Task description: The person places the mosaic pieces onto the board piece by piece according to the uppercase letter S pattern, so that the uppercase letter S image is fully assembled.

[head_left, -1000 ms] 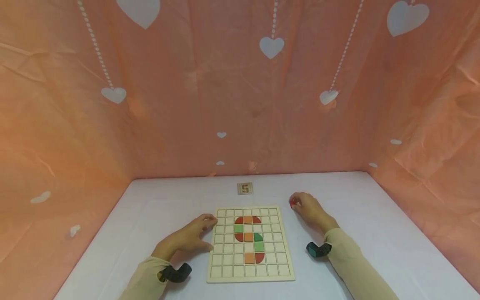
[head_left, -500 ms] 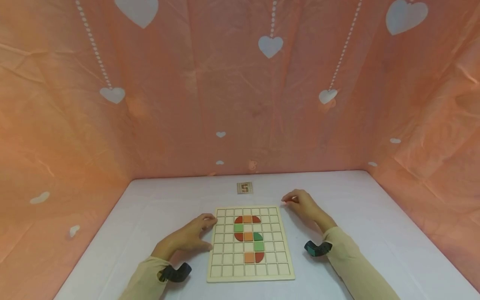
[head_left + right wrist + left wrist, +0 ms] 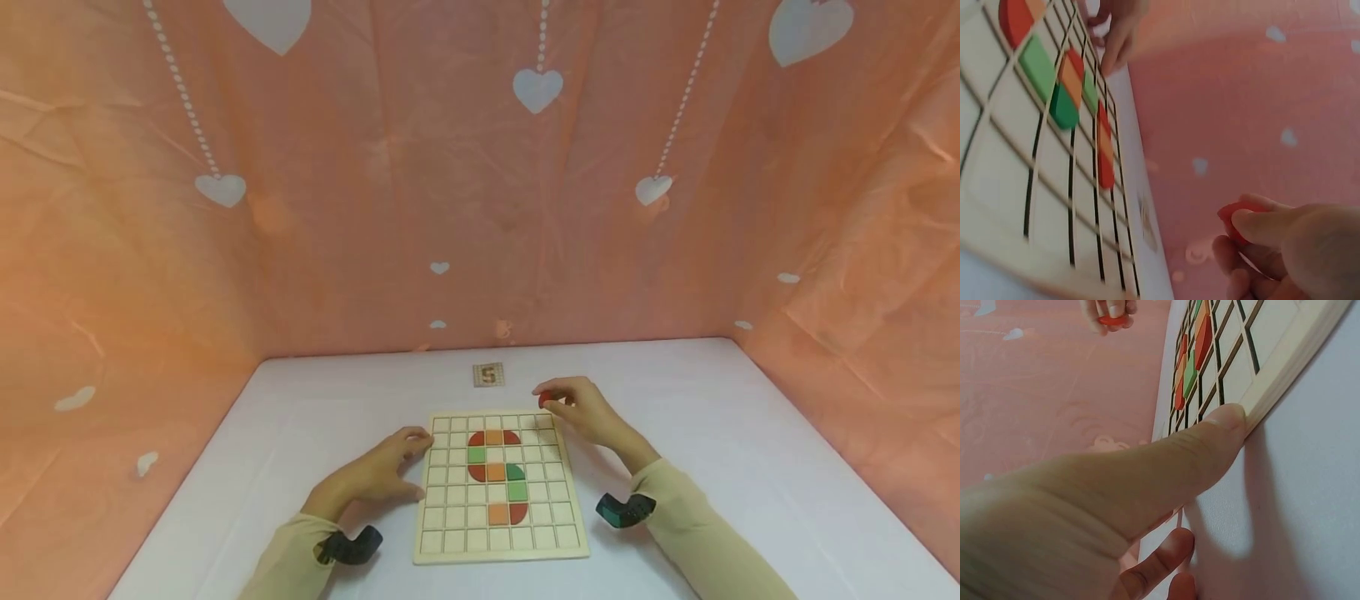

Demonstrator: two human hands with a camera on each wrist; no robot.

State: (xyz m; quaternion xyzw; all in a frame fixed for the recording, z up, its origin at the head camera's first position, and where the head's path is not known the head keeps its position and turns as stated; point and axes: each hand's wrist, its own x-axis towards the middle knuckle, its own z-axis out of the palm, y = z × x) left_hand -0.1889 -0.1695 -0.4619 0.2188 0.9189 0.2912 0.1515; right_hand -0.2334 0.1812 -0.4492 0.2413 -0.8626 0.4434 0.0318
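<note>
A wooden grid board [image 3: 456, 518] lies in the middle of the table. Red, orange and green pieces sit in its cells in an S-like shape, among them a dark green quarter-round piece [image 3: 515, 472] and an orange square [image 3: 498, 514]. My left hand [image 3: 375, 473] rests at the board's left edge, its thumb [image 3: 1219, 425] touching the rim and the fingers spread farther up that side. Above the board's far right corner, my right hand [image 3: 592, 418] pinches a red piece with a curved edge [image 3: 1227, 214] between thumb and fingers; the fingertips partly cover it.
Behind the board lies a small square card [image 3: 488, 375] with a brown figure like a 5 on a grid. A white cloth covers the table [image 3: 345, 400]. Orange sheeting with pale hearts [image 3: 480, 208] stands around the back and sides.
My right hand has moved left with the red piece, from right of the board to over its far right corner. The left hand has stayed at the board's edge.
</note>
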